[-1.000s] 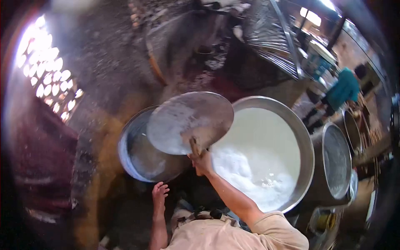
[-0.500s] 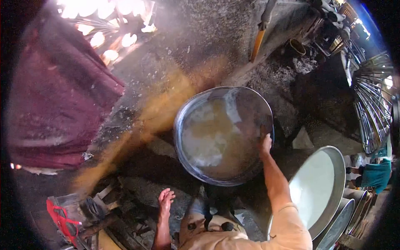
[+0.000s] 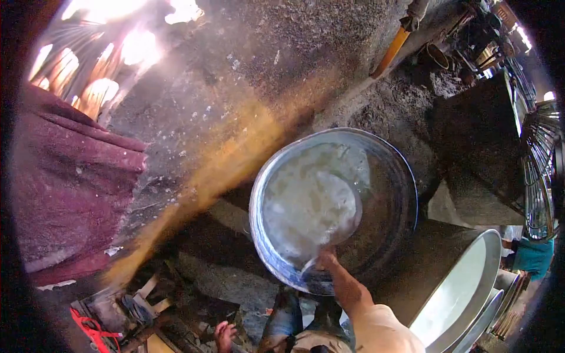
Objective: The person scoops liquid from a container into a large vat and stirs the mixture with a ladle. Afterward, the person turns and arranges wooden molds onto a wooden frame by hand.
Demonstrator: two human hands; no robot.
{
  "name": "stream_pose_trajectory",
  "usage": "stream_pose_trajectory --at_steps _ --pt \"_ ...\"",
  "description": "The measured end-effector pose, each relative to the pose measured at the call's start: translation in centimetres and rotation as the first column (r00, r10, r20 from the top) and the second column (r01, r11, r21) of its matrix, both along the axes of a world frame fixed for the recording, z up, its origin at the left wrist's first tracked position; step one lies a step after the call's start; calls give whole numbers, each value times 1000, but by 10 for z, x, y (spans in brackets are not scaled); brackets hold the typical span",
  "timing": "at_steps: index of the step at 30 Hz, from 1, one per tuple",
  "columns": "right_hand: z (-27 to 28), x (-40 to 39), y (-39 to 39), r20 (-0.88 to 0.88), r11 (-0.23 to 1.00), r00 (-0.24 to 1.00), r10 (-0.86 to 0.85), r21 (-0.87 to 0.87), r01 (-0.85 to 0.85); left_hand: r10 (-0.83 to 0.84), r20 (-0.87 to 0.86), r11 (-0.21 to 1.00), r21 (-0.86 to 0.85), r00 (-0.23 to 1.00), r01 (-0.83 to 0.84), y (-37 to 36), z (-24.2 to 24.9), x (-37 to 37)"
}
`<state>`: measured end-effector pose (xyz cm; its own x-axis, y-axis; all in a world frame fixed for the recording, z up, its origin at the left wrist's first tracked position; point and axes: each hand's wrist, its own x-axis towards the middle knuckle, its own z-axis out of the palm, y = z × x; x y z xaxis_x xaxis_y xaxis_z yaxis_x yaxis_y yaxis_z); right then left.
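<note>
right hand (image 3: 327, 259) gripping scoop (image 3: 318, 206), tipped over pan (image 3: 388, 170) | pan part-filled with white liquid | left hand (image 3: 223, 335) low, loosely open, empty | vat (image 3: 471, 276) holds more

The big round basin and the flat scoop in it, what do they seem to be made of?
The basin looks like thin sheet metal, dull silver with a bluish rim, its wall reflecting light. The scoop, held by the right hand, also seems metal: a grey, shallow disc coated with white liquid, so its finish is hard to judge.
</note>
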<state>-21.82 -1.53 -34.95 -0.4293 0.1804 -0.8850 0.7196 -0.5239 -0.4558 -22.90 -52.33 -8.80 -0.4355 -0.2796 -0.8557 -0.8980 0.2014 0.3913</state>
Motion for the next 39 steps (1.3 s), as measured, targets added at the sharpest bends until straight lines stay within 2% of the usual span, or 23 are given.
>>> stream_pose_trajectory --at_steps 3,5,7,8,9,10,12,13,14,16,17,19,20,23,24,25,26,28,29,30,33,35,39 --pt "-18 5 -20 -147 974 985 -89 -218 55 25 48 999 -32 999 -23 7 9 -4" --pt "-17 4 -24 -248 968 962 -112 -248 48 58 -47 995 80 997 -54 6 12 -4" --pt "20 -12 -24 -332 994 943 -19 -104 -16 120 -24 981 158 992 -115 -3 6 -1" --pt "48 -16 -20 -390 997 918 78 48 -64 173 15 957 233 985 -172 -8 0 3" --pt "73 -16 -16 -395 996 915 79 60 -60 221 58 924 306 974 -228 -10 -2 4" --pt "106 -18 -11 -346 997 936 63 -13 -72 95 10 992 88 995 -96 26 18 -3" --pt "133 -13 -12 -214 994 971 106 29 -102 79 -50 993 97 996 -74 50 25 -11" --pt "147 -7 -10 -220 995 971 96 43 -89 69 -105 994 91 992 -60 58 29 -13" --pt "160 0 -7 -206 993 971 120 27 -117 70 -191 984 174 979 -37 66 32 -13" --pt "200 18 4 -211 982 963 167 -48 -181 50 -204 981 193 978 -10 82 35 -23" --pt "219 31 10 -215 987 966 147 -32 -157 41 -208 980 198 977 2 91 36 -27" --pt "251 63 23 -287 980 957 52 -170 -104 16 -222 968 249 975 40 110 40 -31" --pt "266 79 32 -199 953 980 -2 -297 -58 -5 -249 965 252 968 70 120 38 -32" --pt "356 132 56 -222 949 970 -101 -315 26 -73 -280 949 274 957 152 150 39 -27" --pt "368 155 65 -41 989 999 11 -146 -17 -62 -318 936 311 946 165 160 32 -23" --pt "385 180 72 -48 991 998 -29 -129 23 -52 -353 921 345 934 182 174 38 -19" --pt "405 206 83 -22 990 999 -31 -136 27 -37 -298 970 220 954 107 194 42 -14" --pt "441 256 102 19 983 998 -52 -173 54 -65 -282 942 301 957 152 210 41 -1" --pt "463 282 109 56 998 998 -29 -57 32 -66 -256 918 363 964 159 218 40 9" --pt "466 315 116 45 996 997 -61 -61 63 -200 -337 891 327 920 313 229 47 21" --pt "471 413 130 64 991 989 -133 5 133 -337 -400 837 286 852 466 257 41 55" --pt "469 461 133 140 982 973 -186 46 181 -375 -404 808 298 834 508 278 61 74" --pt "441 555 130 158 954 942 -295 93 283 -448 -421 767 273 789 581 309 88 108"
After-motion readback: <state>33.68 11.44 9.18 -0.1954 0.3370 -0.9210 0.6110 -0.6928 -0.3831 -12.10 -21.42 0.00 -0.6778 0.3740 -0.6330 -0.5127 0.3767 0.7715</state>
